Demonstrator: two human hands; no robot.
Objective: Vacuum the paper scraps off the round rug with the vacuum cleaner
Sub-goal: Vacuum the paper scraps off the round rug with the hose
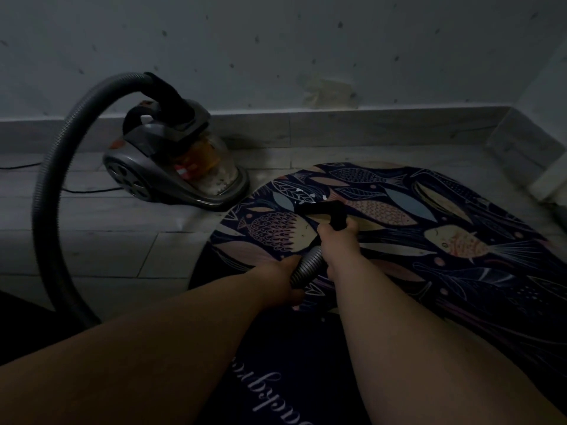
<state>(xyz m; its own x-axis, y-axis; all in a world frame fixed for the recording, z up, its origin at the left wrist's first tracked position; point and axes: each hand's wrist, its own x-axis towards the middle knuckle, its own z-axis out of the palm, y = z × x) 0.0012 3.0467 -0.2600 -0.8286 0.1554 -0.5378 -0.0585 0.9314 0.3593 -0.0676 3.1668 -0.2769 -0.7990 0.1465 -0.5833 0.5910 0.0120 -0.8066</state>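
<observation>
The round rug (454,246), dark with a fish pattern, lies on the floor at centre right. Small white paper scraps (303,193) are scattered on its far left part. A grey canister vacuum cleaner (171,167) stands on the floor left of the rug. Its ribbed hose (61,167) arches left and comes back under my arms. My right hand (336,233) grips the black nozzle piece (329,211), whose tip lies on the rug beside the scraps. My left hand (283,279) holds the ribbed hose end (306,266) just behind it.
A wall with a pale baseboard (337,124) runs behind the vacuum and turns a corner at the far right. A black power cord (89,190) lies on the tiled floor at left. Dark fabric with lettering (276,391) covers my lap.
</observation>
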